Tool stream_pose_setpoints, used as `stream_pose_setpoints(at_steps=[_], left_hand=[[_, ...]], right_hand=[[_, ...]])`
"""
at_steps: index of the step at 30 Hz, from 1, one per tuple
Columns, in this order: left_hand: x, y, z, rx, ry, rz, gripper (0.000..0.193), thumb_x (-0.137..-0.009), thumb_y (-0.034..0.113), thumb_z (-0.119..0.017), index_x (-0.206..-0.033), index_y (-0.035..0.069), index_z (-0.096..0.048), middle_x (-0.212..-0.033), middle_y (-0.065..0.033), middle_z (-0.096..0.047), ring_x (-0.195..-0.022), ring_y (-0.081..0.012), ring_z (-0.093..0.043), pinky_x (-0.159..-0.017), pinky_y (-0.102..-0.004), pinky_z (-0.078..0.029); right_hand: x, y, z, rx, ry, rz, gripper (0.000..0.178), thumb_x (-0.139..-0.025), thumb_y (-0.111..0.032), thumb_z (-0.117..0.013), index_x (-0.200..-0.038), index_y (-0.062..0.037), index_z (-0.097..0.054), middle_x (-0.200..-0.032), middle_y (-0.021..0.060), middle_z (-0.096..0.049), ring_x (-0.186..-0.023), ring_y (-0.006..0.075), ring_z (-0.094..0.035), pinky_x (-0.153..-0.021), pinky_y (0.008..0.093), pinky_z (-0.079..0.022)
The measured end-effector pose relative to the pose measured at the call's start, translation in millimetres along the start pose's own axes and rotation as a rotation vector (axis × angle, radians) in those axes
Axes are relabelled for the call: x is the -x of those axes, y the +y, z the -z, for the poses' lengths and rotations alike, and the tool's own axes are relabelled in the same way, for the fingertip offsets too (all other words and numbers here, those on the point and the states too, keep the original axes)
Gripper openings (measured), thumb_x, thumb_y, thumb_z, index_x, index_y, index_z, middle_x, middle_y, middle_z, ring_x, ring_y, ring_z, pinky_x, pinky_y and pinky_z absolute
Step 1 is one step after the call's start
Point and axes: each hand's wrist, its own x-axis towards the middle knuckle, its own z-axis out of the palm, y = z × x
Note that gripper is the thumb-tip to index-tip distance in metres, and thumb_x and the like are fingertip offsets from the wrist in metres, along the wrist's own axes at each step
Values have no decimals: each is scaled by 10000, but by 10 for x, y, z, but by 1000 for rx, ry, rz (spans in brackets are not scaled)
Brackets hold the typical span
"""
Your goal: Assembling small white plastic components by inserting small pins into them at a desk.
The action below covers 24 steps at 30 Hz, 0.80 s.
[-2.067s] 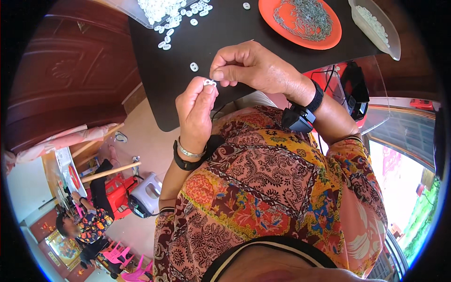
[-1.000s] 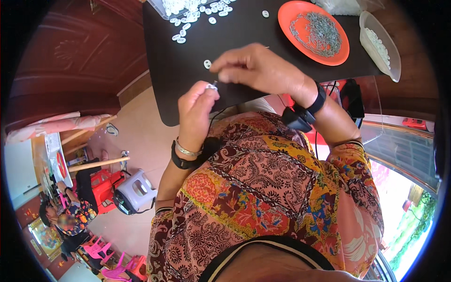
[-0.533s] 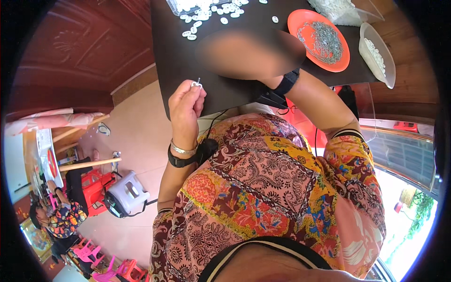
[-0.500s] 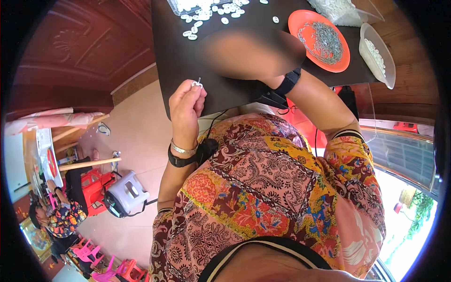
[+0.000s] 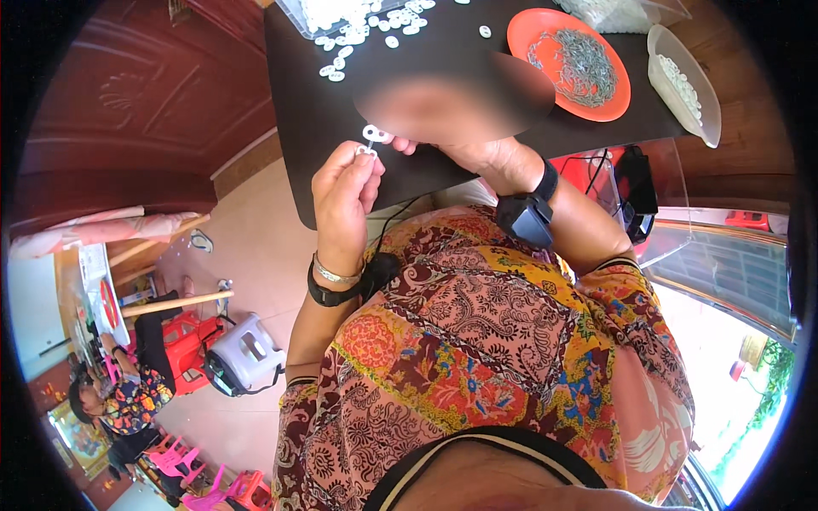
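Left hand [image 5: 343,194] in a closed grip, fingertips pinching a small metal pin topped by a white ring [image 5: 371,133]. Right hand [image 5: 452,111] blurred above the dark surface [image 5: 332,145], touching the ring; grip impossible to tell.

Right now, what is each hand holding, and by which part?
Left hand pinches a thin pin by its lower end. Right hand is motion-blurred; a white ring sits at its fingertips, grip unclear.
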Motion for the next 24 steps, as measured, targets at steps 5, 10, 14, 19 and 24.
stream_pose_setpoints(at_steps=[5, 10, 14, 19, 24], left_hand=[[15, -20, -31, -13, 4, -23, 206, -911, 186, -499, -761, 53, -544, -603, 73, -412, -490, 4, -311, -433, -164, -204], [33, -5, -18, -38, 34, -36, 197, -907, 187, -507, -777, 44, -549, -622, 68, -431, -501, 4, -322, -437, -161, -210], [36, -21, 7, -14, 27, -7, 189, -905, 183, -513, -784, 42, -549, -643, 60, -452, -505, 2, -327, -438, -159, -218], [47, 9, -20, -28, 27, 8, 164, -906, 149, -505, -791, 40, -549, -707, 35, -494, -549, -4, -353, -479, -153, -260], [59, 23, -9, -40, 14, 6, 159, -903, 136, -503, -790, 32, -548, -718, 27, -498, -568, -12, -365, -499, -161, -275]], right_hand=[[52, 27, 2, -11, -16, 60, 161, -883, -131, -617, -987, -12, -645, -830, 5, -636, -707, 57, -550, -673, 203, -460], [62, 41, 24, -22, 29, 66, 148, -879, -101, -603, -991, -13, -645, -820, 5, -633, -711, 57, -552, -680, 205, -459], [94, 31, 2, -2, 29, 53, 144, -874, -94, -604, -986, -13, -645, -814, 3, -628, -710, 56, -550, -678, 203, -456], [98, 51, -17, 56, 23, 97, 134, -873, -86, -596, -975, -13, -644, -799, -1, -618, -706, 56, -545, -678, 200, -454], [89, 63, -22, 60, 18, 107, 134, -870, -82, -596, -975, -14, -644, -796, -2, -616, -705, 55, -543, -677, 201, -455]])
